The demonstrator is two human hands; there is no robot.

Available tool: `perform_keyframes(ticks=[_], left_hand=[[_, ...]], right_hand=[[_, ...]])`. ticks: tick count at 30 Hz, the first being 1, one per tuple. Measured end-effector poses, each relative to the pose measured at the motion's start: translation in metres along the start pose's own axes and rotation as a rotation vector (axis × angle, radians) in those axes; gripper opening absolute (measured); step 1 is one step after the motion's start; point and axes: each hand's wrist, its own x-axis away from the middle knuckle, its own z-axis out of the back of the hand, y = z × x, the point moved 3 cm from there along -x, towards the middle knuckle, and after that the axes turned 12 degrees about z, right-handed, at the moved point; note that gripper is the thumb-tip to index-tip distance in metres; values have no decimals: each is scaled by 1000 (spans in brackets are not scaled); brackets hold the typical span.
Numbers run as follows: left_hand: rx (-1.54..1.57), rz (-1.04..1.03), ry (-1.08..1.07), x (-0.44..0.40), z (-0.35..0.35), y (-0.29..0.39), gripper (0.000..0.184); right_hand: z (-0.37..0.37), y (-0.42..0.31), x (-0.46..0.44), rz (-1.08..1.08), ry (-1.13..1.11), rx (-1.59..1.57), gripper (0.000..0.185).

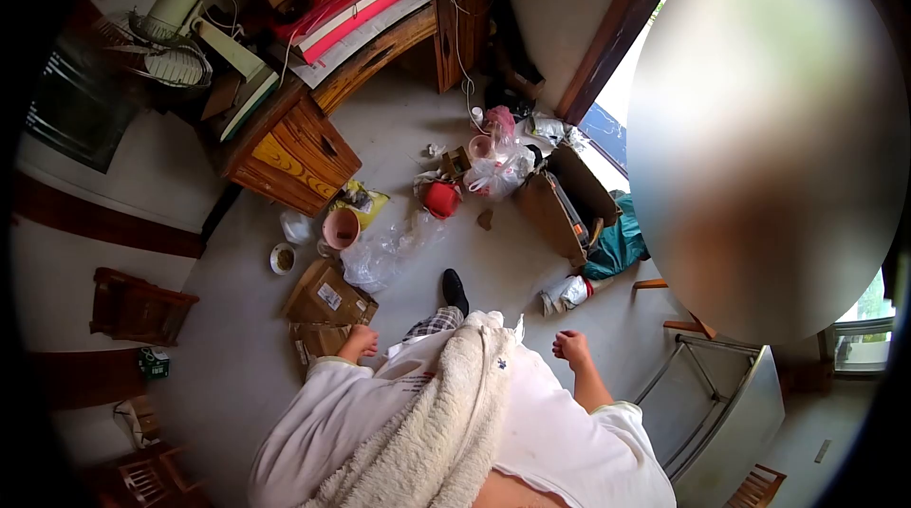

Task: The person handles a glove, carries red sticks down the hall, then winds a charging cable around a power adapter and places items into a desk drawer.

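My left hand [361, 343] hangs at my side above the flattened cardboard boxes [327, 297], its fingers loosely curled and nothing visible in them. On the other side, my right hand [570, 347] is held out over the floor in a loose fist, also with nothing showing in it. A silvery wrapped bundle [567, 294] lies on the floor beyond that hand. Over my white shirt [569, 432] drapes a cream fluffy towel [427, 423]. One black shoe [455, 290] shows ahead of me.
A wooden desk [294, 162] carries a red-edged box [351, 19] and a fan [176, 62]. Plastic bags [498, 171], a pink bucket [341, 227], a red round object [440, 199] and an open carton [567, 204] litter the floor. A metal-legged table [731, 413] lies tipped at right.
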Motion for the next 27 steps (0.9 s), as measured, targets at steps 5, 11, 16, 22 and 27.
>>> perform_keyframes(ticks=[5,11,16,22,27], left_hand=[[4,-228,9,-6,2,123,16],[142,-409,20,56,9,251,13],[300,-359,22,33,11,233,14],[562,-79,110,43,-34,114,21],[748,136,88,95,-97,57,21]], right_hand=[[2,-40,-29,-61,-21,52,22],[19,-95,-91,-94,75,27,15],[20,-136,-172,5,-156,249,11],[3,-243,-271,66,-326,209,12],[-13,-339,-344,129,-334,427,12]])
